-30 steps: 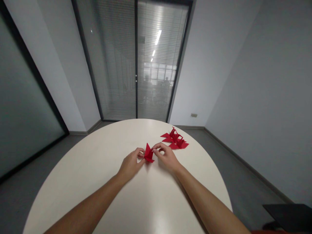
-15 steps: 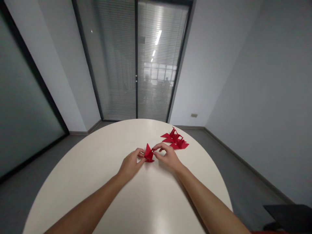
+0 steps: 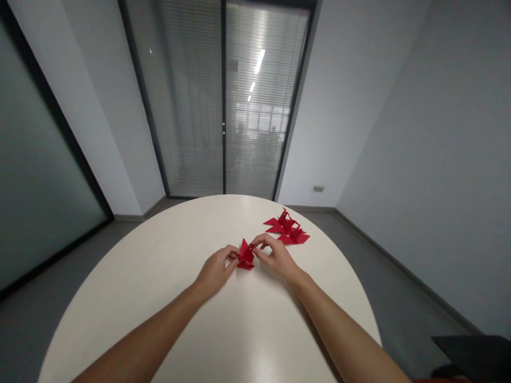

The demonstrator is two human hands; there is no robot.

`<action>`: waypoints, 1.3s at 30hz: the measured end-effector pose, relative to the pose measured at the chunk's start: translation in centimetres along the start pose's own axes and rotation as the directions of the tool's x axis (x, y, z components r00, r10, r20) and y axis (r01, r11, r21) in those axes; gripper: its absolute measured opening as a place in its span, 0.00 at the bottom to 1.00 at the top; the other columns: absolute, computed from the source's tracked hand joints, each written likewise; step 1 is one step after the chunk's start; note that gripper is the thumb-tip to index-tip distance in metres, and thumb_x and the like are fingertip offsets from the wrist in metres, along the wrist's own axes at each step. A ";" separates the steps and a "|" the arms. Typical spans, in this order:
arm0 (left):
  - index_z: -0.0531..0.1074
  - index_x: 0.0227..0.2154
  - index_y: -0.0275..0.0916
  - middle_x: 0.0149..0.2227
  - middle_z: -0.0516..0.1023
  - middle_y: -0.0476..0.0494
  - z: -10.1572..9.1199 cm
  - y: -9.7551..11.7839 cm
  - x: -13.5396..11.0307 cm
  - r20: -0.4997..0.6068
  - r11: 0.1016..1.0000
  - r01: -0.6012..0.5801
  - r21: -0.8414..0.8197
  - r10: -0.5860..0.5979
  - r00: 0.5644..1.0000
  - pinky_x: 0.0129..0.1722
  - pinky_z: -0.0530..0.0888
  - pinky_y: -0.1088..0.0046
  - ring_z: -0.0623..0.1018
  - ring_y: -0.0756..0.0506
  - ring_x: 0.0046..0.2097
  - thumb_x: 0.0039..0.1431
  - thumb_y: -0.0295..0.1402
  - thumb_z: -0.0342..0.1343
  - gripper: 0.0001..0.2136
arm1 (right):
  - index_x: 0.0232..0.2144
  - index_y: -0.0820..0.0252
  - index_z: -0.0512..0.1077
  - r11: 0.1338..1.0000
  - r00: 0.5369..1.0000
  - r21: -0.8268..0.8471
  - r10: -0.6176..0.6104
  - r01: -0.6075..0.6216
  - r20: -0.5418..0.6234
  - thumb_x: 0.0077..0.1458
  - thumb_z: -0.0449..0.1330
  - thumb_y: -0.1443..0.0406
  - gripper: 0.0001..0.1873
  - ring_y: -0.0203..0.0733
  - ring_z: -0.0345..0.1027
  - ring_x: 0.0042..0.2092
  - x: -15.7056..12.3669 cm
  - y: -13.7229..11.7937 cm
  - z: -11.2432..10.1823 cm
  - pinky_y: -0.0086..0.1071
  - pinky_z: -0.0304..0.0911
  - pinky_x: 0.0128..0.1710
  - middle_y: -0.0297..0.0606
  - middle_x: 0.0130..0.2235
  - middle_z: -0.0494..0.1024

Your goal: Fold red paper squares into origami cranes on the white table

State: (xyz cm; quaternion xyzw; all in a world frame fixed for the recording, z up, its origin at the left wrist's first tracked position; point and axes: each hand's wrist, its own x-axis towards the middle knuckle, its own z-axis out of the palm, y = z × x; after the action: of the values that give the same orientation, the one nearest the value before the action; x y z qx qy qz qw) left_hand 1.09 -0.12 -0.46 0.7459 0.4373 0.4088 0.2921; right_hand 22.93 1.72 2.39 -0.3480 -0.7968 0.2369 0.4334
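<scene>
A small folded piece of red paper [image 3: 245, 256] stands on the round white table [image 3: 167, 298], pinched from both sides. My left hand [image 3: 215, 269] grips its left edge with closed fingers. My right hand [image 3: 275, 256] pinches its upper right edge between thumb and forefinger. The paper's pointed tip sticks up between the two hands.
A small pile of finished red paper figures [image 3: 288, 229] lies on the table just beyond my right hand. A dark object [image 3: 475, 354] shows at the lower right corner, off the table. Glass doors with blinds [image 3: 223, 101] stand behind the table.
The red paper's upright point has been folded lower and the piece looks more compact. Both hands have kept their grip and shifted only slightly.
</scene>
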 end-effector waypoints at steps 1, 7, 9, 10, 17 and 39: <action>0.74 0.39 0.42 0.40 0.81 0.45 0.0 0.1 0.0 0.006 1.000 -0.004 -0.006 0.004 1.000 0.45 0.72 0.69 0.79 0.45 0.42 0.59 0.29 0.54 0.07 | 0.41 0.56 0.72 1.000 1.000 0.000 0.005 -0.005 -0.006 0.59 0.59 0.67 0.07 0.43 0.73 0.42 0.0 0.1 0.0 0.37 0.68 0.43 0.39 0.40 0.79; 0.75 0.39 0.42 0.40 0.81 0.45 -0.2 0.0 0.0 0.008 1.000 -0.011 0.029 0.011 1.000 0.45 0.71 0.70 0.78 0.45 0.42 0.59 0.27 0.53 0.08 | 0.37 0.56 0.73 0.998 1.000 -0.061 -0.008 0.009 0.028 0.58 0.59 0.69 0.05 0.42 0.73 0.41 -0.1 -0.2 -0.2 0.36 0.67 0.43 0.37 0.38 0.80; 0.76 0.38 0.42 0.39 0.81 0.45 -0.3 -0.2 -0.1 0.005 0.998 -0.007 0.058 0.007 1.000 0.45 0.71 0.70 0.78 0.44 0.42 0.59 0.27 0.53 0.08 | 0.37 0.56 0.74 0.996 0.999 -0.090 -0.014 0.018 0.049 0.57 0.59 0.70 0.07 0.43 0.74 0.42 -0.1 -0.5 -0.3 0.37 0.67 0.44 0.38 0.39 0.81; 0.76 0.38 0.42 0.39 0.81 0.45 -0.3 -0.2 -0.1 0.003 0.997 -0.007 0.070 0.007 1.000 0.45 0.71 0.69 0.78 0.44 0.42 0.59 0.27 0.53 0.08 | 0.38 0.56 0.75 0.995 0.998 -0.101 -0.017 0.023 0.053 0.56 0.59 0.70 0.08 0.44 0.74 0.42 -0.1 -0.6 -0.4 0.37 0.67 0.45 0.38 0.40 0.81; 0.75 0.40 0.43 0.40 0.80 0.45 -0.5 -0.4 -0.1 -0.019 0.986 -0.022 0.166 0.025 1.000 0.46 0.71 0.68 0.78 0.43 0.43 0.60 0.29 0.53 0.08 | 0.38 0.55 0.77 0.994 0.998 -0.106 0.004 0.004 0.070 0.56 0.62 0.68 0.06 0.45 0.75 0.43 0.0 -0.8 -0.3 0.38 0.68 0.46 0.39 0.40 0.82; 0.74 0.51 0.41 0.51 0.78 0.40 -0.9 1.1 0.1 -0.127 0.996 -0.086 -0.002 0.085 0.988 0.51 0.72 0.65 0.77 0.43 0.49 0.66 0.35 0.51 0.14 | 0.40 0.56 0.77 0.994 0.992 -0.031 0.103 -0.101 0.068 0.57 0.64 0.65 0.07 0.42 0.76 0.40 0.0 -0.7 1.1 0.33 0.67 0.41 0.36 0.38 0.83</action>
State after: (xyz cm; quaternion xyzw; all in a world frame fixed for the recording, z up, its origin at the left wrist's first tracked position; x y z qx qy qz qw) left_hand 0.82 -0.41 0.87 0.7352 0.4212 0.4693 0.2488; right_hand 21.79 1.14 2.31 -0.3859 -0.7956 0.2597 0.3881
